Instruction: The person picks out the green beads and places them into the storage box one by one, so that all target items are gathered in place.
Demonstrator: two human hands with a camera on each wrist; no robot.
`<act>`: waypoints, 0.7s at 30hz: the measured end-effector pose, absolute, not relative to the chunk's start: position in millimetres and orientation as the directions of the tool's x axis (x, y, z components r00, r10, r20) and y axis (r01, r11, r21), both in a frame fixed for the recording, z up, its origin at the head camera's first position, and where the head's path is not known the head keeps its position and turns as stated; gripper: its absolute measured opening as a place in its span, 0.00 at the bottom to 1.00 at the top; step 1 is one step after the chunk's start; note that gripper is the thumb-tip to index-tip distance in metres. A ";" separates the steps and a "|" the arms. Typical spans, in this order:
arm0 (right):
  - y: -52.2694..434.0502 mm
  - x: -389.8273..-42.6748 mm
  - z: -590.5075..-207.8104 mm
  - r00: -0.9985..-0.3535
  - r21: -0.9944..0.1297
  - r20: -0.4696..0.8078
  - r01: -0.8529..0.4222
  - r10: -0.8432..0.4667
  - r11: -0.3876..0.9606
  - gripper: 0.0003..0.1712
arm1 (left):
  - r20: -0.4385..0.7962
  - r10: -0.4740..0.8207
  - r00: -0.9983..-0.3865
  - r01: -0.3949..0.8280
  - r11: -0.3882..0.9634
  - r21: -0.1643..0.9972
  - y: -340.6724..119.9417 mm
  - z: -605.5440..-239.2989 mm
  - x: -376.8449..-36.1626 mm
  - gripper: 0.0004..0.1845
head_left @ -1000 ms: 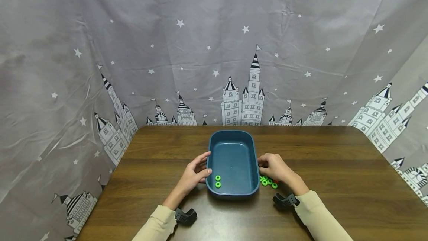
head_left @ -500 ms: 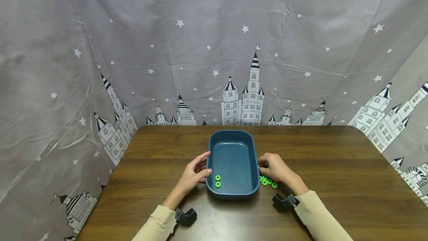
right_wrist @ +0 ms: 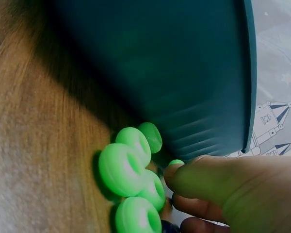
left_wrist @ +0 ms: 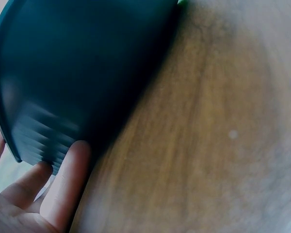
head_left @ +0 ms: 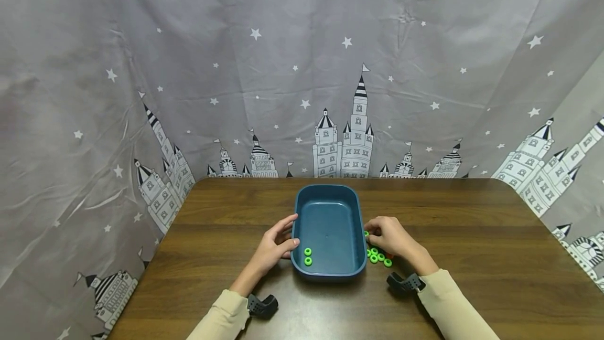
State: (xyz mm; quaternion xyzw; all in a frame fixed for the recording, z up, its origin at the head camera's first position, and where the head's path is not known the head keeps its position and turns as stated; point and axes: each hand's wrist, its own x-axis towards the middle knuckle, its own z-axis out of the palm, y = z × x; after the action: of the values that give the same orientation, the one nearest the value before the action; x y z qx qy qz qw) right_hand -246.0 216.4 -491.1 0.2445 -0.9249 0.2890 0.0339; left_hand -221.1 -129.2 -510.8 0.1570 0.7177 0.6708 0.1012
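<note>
A: Log the blue tub first?
B: Find upright on the bench, with long sides running away from the person. Count two green rings inside, lying one behind the other by the tub's near left corner.
A: Next, left hand?
B: See at the tub's left side, with thumb well apart from the fingers and tips touching the wall and rim.
A: And right hand?
B: Note just outside the tub's right wall, with thumb and fingers clamped on one small green ring, mostly hidden.
A: Check beside the tub?
B: Count five loose rings, also green, clustered on the bench to the tub's right. Add a small red piece at that cluster, partly covered by the hand; cannot tell the shape.
A: Record surroundings?
B: Enter grey curtain behind the tub, printed with castles and stars. Enter pale sleeves and black wrist mounts nearer than the tub, to either side.
</note>
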 end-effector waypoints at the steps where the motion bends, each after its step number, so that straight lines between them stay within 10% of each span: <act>1: 216.4 -245.7 -490.2 -0.880 -0.521 0.202 -0.469 -0.431 0.713 0.07 | 0.066 0.362 -0.930 0.090 0.050 0.995 -129.2 -510.8 -221.1 0.36; 21: 222.4 -245.2 -467.1 -0.903 -0.530 0.228 -0.429 -0.364 0.732 0.09 | 0.071 0.361 -0.930 0.094 0.047 0.994 -128.9 -510.1 -220.6 0.36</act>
State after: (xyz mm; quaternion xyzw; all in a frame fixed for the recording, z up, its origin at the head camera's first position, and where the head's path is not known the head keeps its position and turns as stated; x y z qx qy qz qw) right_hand -245.2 222.4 -467.1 0.2133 -0.9290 0.2976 0.0543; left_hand -220.6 -128.9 -510.1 0.1585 0.7167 0.6718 0.0993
